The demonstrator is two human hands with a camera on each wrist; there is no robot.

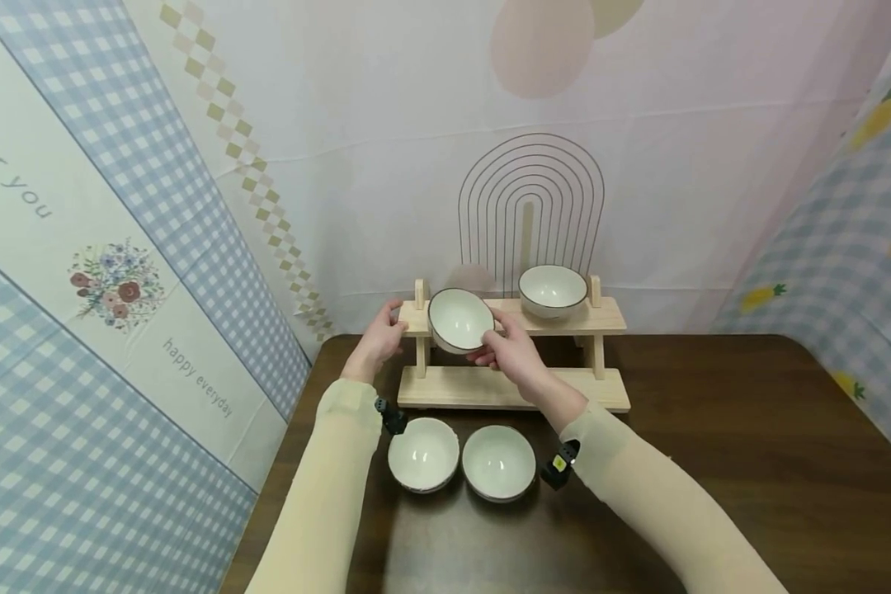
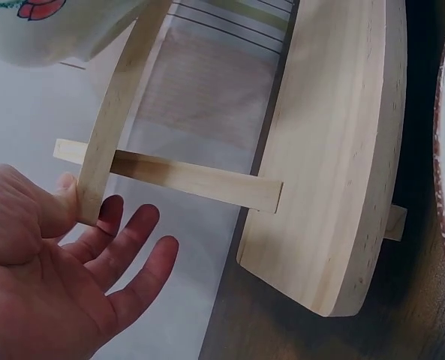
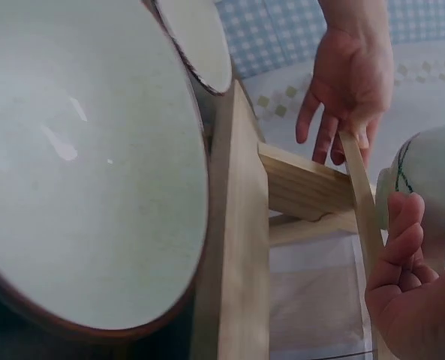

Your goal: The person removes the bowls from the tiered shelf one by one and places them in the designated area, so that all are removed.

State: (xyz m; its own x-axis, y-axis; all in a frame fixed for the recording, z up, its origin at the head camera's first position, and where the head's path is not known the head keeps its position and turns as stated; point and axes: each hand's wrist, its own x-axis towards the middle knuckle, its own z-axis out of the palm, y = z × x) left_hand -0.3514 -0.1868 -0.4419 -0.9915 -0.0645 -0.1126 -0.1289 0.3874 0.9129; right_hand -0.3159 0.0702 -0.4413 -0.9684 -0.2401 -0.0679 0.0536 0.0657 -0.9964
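In the head view my right hand pinches the right side of a white bowl, thumb near its dark rim and fingers underneath. That bowl tilts toward me over the left part of the upper tier of a two-tier wooden rack. My left hand holds the left end of the upper plank, with thumb and fingers on either side of it; in the left wrist view the other fingers spread loosely. In the right wrist view, a green line marks the held bowl's outside.
A second bowl stands on the upper tier at the right. Two more white bowls, a left one and a right one, sit on the dark wooden table before the rack. A patterned cloth hangs behind.
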